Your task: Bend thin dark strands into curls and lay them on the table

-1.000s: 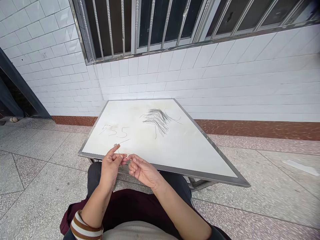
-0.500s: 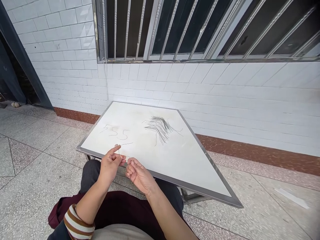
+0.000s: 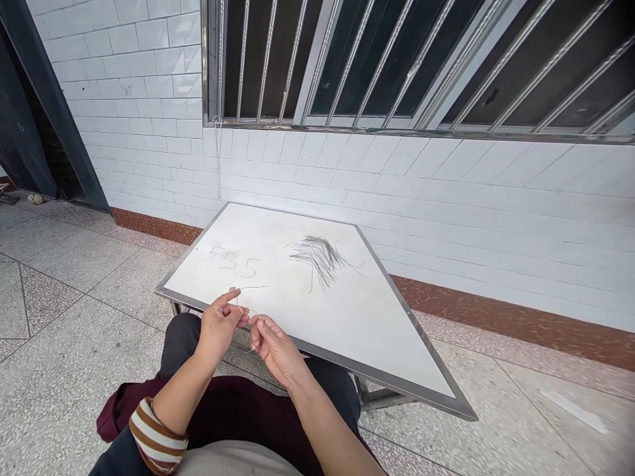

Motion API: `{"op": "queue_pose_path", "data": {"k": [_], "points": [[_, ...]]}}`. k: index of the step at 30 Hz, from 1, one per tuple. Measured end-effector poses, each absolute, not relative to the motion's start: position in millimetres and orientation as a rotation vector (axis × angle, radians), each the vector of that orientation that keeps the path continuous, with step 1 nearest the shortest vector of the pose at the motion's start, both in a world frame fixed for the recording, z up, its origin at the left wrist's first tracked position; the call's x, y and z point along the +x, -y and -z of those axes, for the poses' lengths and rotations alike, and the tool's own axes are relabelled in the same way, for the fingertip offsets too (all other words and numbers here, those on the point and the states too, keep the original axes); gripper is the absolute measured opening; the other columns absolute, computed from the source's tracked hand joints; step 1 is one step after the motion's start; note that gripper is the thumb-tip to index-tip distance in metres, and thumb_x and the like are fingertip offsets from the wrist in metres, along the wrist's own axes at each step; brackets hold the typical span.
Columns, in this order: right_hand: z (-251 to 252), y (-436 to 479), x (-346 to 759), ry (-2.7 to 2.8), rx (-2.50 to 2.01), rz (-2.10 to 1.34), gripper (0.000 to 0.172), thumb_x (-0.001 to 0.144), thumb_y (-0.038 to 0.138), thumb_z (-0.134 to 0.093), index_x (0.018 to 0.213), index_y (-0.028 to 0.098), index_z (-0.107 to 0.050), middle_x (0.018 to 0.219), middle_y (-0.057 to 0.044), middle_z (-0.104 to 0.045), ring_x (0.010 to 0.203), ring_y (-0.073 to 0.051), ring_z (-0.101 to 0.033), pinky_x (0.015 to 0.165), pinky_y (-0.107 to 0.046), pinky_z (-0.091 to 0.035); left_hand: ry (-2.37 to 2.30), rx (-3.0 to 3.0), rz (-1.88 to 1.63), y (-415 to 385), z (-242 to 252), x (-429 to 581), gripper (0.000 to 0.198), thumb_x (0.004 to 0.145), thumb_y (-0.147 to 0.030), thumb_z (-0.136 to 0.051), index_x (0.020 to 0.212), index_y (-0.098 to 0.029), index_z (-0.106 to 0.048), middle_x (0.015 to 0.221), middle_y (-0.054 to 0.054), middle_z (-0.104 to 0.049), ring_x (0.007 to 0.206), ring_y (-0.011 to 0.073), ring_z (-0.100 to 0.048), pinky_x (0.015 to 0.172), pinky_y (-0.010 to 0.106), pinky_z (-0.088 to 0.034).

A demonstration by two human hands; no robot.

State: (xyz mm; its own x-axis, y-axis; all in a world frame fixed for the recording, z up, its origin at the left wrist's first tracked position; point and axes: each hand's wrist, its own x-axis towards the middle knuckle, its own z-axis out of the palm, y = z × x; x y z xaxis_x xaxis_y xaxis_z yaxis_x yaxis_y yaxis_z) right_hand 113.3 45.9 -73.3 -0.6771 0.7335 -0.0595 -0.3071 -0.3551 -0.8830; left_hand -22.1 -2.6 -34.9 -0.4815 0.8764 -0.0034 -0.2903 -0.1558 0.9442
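My left hand (image 3: 218, 327) and my right hand (image 3: 275, 350) meet over the near edge of a white-topped table (image 3: 357, 317). Thumb and fingertips of each hand pinch a thin wire (image 3: 253, 311), which shows as a fine curved line between and above the fingers. Its full shape is too thin to follow. Farther in on the tabletop lies a loose pile of thin dark wires (image 3: 320, 254), slightly bent. To the left of it are several separate wires (image 3: 229, 262) in zigzag, 5-like shapes.
Grey metal edging (image 3: 441, 377) frames the table. Behind it stands a white tiled wall (image 3: 278, 172) with a barred window (image 3: 377, 66) above. A dark doorway (image 3: 49, 132) is at the far left. A white strip (image 3: 573, 410) lies on the speckled floor at the right.
The view has shifted slightly. My right hand has turned a little and its fingertips sit closer to my left fingers. Both hands keep their pinch on the wire.
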Motion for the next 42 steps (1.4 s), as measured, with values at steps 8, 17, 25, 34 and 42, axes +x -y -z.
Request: {"op": "queue_pose_path", "data": {"k": [8,17,25,34,42], "points": [[52.4,-65.1,117.4,1.644,-0.706,-1.692,0.031,0.087,0.049,-0.06,0.105,0.024,-0.067,0.093,-0.002,-0.059,0.075,-0.012,-0.049,0.064,-0.025,-0.041,-1.35,0.858,-1.697,10.2,31.8,-21.7,0.055,0.07,-0.025,-0.074,0.123,-0.012,-0.062,0.071,0.003,-0.072,0.067,0.0176,-0.069,0.069,0.031,-0.056],[37.9,-71.3,113.0,1.776,-0.778,-1.403,0.023,0.085,0.041,-0.059,0.092,0.023,-0.072,0.087,0.0,-0.056,0.053,-0.007,-0.044,0.05,-0.024,-0.039,-1.32,0.848,-1.552,15.6,25.9,-17.5,0.065,0.076,-0.042,-0.072,0.13,-0.012,-0.055,0.074,0.007,-0.071,0.07,0.021,-0.069,0.065,0.033,-0.056],[39.9,-85.3,115.8,1.63,-0.791,-1.357,0.023,0.084,0.041,-0.059,0.086,0.021,-0.069,0.085,0.0,-0.056,0.049,-0.007,-0.044,0.046,-0.024,-0.04,-1.038,0.778,-1.629,29.9,54.8,-5.4,0.052,0.077,-0.034,-0.075,0.124,-0.016,-0.061,0.083,0.005,-0.071,0.084,0.0174,-0.067,0.081,0.031,-0.051],[56.3,-95.5,114.8,1.626,-0.868,-1.337,0.025,0.083,0.042,-0.057,0.086,0.02,-0.067,0.071,0.002,-0.055,0.046,-0.007,-0.042,0.046,-0.023,-0.039,-1.089,0.674,-1.564,17.5,72.8,0.5,0.05,0.072,-0.029,-0.08,0.117,-0.014,-0.064,0.086,0.007,-0.075,0.075,0.0145,-0.07,0.079,0.028,-0.053],[89.3,-123.2,109.3,1.821,-0.991,-1.206,0.023,0.082,0.039,-0.054,0.086,0.021,-0.067,0.077,0.0,-0.061,0.05,-0.009,-0.05,0.051,-0.024,-0.044,-1.145,0.566,-1.575,-5.9,97.4,-2.6,0.058,0.069,-0.032,-0.082,0.119,-0.012,-0.06,0.085,0.009,-0.075,0.08,0.0192,-0.072,0.08,0.032,-0.055]]}}
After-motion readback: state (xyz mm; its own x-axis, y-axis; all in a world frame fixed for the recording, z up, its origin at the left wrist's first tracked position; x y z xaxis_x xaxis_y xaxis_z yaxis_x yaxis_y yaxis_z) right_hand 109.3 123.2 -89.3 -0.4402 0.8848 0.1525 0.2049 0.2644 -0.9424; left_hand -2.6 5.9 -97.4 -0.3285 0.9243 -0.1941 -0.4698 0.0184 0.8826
